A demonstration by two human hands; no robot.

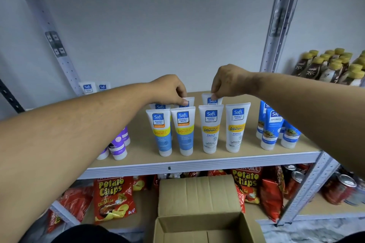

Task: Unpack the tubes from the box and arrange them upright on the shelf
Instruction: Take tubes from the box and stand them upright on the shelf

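Both arms are extended over the wooden shelf [246,144] from the near side. The left hand [169,89] is positioned above the second row of tubes. Its fingers [184,101] are curled downward, and the crimped top edge of a rear white-and-blue tube [189,100] is pinched between them. The right hand [229,81] is positioned just beside it, to the right. Its fingers [214,95] are likewise curled, and the top edge of a rear white tube [212,100] is pinched.

Both held tubes are standing upright, cap down, directly behind the front row. The front row consists of four upright tubes: two blue-bodied tubes [163,132] on the left and two white-bodied tubes [211,130] on the right, each marked "Safi Perfect White" with a yellow "Vitamin C" band. A further tube top is visible behind the leftmost front tube.

A group of purple tubes [118,146] is located at the left end of the shelf, partly hidden by the left forearm. A group of dark blue tubes [270,130] is located at the right, partly hidden by the right forearm. Two more white tubes [94,87] are seen at the rear left.

The open cardboard box [199,209] is situated below the shelf edge, near the camera. Potato chip bags [113,197] and drink cans [339,187] are stored on the lower level. Brown bottles with gold caps [331,67] are stored on the neighbouring rack.
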